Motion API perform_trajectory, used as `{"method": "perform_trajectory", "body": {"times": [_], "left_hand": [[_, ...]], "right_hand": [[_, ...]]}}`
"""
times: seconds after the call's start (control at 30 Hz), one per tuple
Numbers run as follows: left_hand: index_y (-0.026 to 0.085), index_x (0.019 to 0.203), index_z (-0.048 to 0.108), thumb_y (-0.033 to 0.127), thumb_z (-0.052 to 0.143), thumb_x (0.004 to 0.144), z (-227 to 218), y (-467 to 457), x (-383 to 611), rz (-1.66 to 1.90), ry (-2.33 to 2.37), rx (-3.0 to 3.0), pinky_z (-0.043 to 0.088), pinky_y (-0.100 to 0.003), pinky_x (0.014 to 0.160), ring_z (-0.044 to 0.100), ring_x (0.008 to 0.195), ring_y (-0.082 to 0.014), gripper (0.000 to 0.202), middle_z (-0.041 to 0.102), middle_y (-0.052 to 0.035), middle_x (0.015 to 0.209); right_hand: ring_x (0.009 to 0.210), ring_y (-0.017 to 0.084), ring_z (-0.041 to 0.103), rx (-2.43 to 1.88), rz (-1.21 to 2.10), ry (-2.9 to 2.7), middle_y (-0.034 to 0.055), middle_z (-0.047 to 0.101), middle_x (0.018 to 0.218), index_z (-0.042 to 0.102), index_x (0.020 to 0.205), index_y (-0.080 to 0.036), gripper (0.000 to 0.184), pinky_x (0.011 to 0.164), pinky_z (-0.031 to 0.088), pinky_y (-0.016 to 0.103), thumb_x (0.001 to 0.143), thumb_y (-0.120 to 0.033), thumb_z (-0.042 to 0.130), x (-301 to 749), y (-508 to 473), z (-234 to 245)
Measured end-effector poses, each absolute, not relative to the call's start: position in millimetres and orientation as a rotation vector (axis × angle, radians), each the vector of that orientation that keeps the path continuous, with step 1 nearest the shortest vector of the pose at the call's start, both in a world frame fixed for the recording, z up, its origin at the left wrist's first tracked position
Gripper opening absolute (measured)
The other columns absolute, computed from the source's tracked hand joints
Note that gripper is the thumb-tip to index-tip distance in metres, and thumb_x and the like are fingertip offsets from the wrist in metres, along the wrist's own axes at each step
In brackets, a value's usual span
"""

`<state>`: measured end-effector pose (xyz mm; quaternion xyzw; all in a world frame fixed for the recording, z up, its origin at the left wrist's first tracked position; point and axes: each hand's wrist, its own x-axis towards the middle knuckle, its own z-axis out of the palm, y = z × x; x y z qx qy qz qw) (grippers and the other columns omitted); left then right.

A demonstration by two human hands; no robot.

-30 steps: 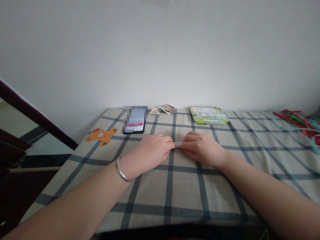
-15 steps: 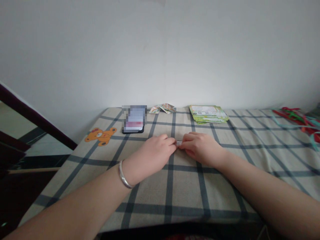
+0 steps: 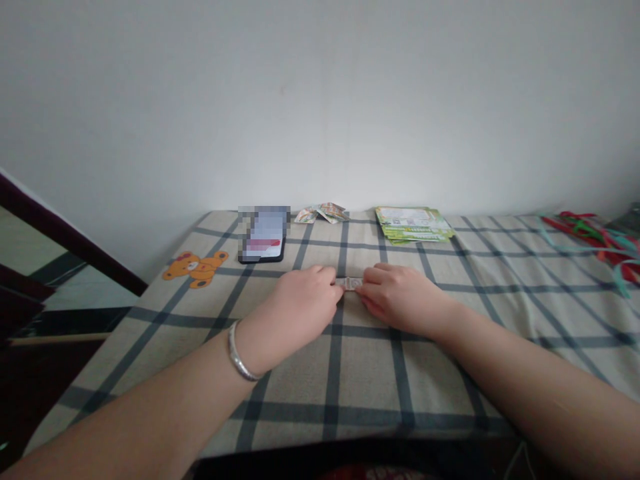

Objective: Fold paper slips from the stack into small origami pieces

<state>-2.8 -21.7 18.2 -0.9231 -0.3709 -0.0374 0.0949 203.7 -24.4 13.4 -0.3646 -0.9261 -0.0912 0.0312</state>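
Observation:
Both my hands rest on a checked tablecloth with their fingertips pinched on a small folded piece of printed paper between them. My left hand, with a silver bracelet on its wrist, grips the paper's left end, fingers curled. Gripping the right end is my right hand, fingers also curled. Most of the paper is hidden under the fingers.
A phone lies at the back left. Several small folded paper pieces sit by the wall, with a stack of green printed sheets to their right. Red and teal strips lie at far right. A bear patch marks the cloth's left edge.
My hands have drawn slightly apart, so a little more of the folded paper shows between the fingertips. The view has shifted a bit.

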Motion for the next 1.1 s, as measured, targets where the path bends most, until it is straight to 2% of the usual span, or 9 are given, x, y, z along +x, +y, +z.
{"method": "perform_trajectory", "body": {"times": [0.23, 0.67, 0.97, 1.1], "left_hand": [[0.024, 0.09, 0.071, 0.019, 0.05, 0.088, 18.9, -14.8, -14.1, -0.142, -1.128, -2.675, 0.039, -0.033, 0.058, 0.061, 0.076, -0.0217, 0.022, 0.063, -0.0043, 0.086], [0.017, 0.081, 0.067, 0.016, 0.045, 0.087, 21.8, -15.0, -13.5, -0.074, -1.214, -2.635, 0.043, -0.034, 0.062, 0.061, 0.079, -0.0235, 0.023, 0.064, -0.0056, 0.083], [0.015, 0.08, 0.062, 0.021, 0.044, 0.091, 10.1, -10.8, -8.7, -0.23, -1.204, -2.61, 0.047, -0.035, 0.071, 0.059, 0.083, -0.0218, 0.022, 0.062, -0.0059, 0.084], [0.016, 0.084, 0.06, 0.023, 0.05, 0.09, 9.3, -4.5, -10.6, -0.285, -1.136, -2.627, 0.048, -0.035, 0.072, 0.058, 0.086, -0.0224, 0.013, 0.062, -0.0056, 0.087]], "right_hand": [[0.069, 0.016, 0.054, -1.228, -0.339, -2.861, 0.0059, 0.063, 0.081, 0.065, 0.075, -0.016, 0.024, 0.061, 0.034, 0.03, 0.09, -0.021, 0.047, 209.1, -22.5, 18.4], [0.069, 0.015, 0.059, -1.595, -0.378, -2.634, 0.0021, 0.066, 0.08, 0.068, 0.074, -0.019, 0.029, 0.051, 0.025, 0.029, 0.09, -0.029, 0.047, 206.1, -24.0, 18.3], [0.073, 0.016, 0.059, -1.6, -0.347, -2.553, 0.0045, 0.067, 0.082, 0.068, 0.075, -0.018, 0.028, 0.054, 0.029, 0.028, 0.091, -0.028, 0.047, 211.5, -15.3, 14.0], [0.076, 0.017, 0.06, -1.523, -0.227, -2.436, 0.0048, 0.067, 0.087, 0.067, 0.087, -0.019, 0.02, 0.057, 0.034, 0.027, 0.09, -0.029, 0.05, 213.6, -10.7, 8.0]]}}
